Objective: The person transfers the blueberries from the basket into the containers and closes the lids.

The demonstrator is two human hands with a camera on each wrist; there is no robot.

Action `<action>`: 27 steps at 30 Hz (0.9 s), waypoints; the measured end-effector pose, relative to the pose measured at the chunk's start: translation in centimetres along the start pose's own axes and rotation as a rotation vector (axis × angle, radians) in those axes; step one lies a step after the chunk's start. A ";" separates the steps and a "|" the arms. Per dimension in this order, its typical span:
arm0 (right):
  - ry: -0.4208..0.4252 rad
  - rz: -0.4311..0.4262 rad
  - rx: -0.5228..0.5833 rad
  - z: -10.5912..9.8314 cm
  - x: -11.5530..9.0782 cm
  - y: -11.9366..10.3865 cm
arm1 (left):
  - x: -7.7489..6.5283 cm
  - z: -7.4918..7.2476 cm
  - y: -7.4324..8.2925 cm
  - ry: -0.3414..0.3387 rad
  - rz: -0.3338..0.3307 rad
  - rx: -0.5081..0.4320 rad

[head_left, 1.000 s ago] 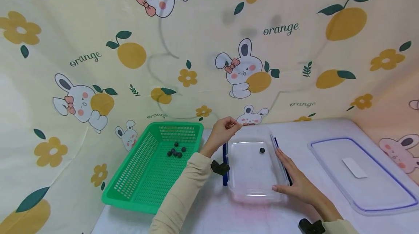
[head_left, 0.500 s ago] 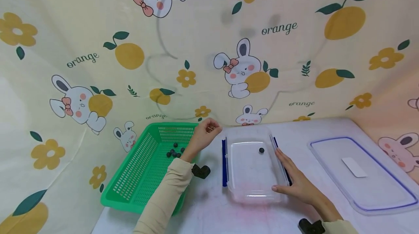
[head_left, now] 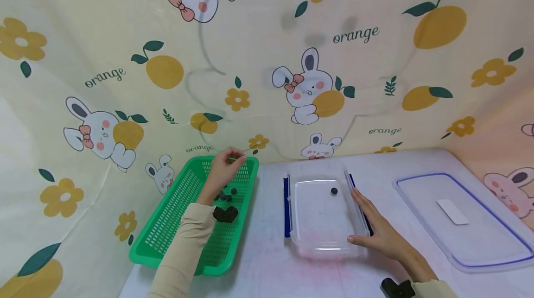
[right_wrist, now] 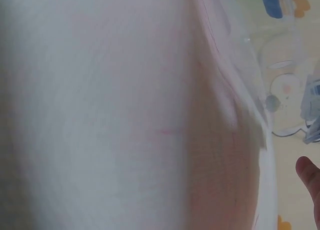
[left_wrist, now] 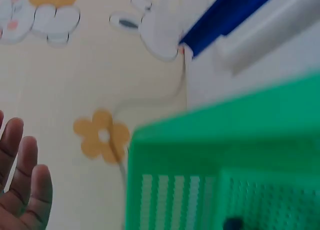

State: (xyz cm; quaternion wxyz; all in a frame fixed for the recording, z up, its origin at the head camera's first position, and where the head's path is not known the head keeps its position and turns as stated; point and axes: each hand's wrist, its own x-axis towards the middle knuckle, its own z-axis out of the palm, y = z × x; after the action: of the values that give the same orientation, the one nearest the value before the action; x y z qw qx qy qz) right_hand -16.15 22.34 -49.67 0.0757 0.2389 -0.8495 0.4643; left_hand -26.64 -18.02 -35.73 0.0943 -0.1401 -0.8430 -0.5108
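Patterned curtain (head_left: 258, 24) behind, white table (head_left: 271, 270). Green basket (head_left: 249, 200) at container's 9 o'clock; dark balls (head_left: 228, 198) around basket's 2, another ball (head_left: 334, 191) inside clear container (head_left: 319, 219), toward 1. Best: descend vertically, pinch one lightly. My left hand (head_left: 224, 168), above basket's 1: fingers loosely bent, nothing visibly held. Right hand (head_left: 377, 231): fingers spread, straight, touching container's 3 o'clock side.

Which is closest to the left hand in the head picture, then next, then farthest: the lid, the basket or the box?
1. Basket: on the left; the left hand overlaps its far end in this view.
2. Box: in the middle.
3. Lid: far right.
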 end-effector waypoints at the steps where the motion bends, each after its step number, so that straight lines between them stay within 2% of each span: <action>1: 0.001 0.000 0.002 0.0 0.0 0.1 | 0.0 -0.4 -0.4 0.008 -0.016 -0.004; 9: 0.006 0.005 0.010 0.0 0.0 0.0 | -0.2 -2.3 -4.2 0.123 -0.148 -0.040; 20: 0.010 0.023 0.009 0.2 -0.1 0.0 | -0.9 -3.6 -9.1 0.259 -0.254 0.010; 27: 0.011 0.005 0.014 0.3 -0.1 0.2 | -2.1 -4.0 -11.1 0.257 -0.370 0.035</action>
State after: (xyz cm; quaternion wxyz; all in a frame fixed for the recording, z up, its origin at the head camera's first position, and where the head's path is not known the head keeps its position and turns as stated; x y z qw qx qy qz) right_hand -16.14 22.23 -50.01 0.0776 0.2345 -0.8464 0.4718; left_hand -28.27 -26.72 -43.74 0.1083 0.0848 -0.8440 -0.5184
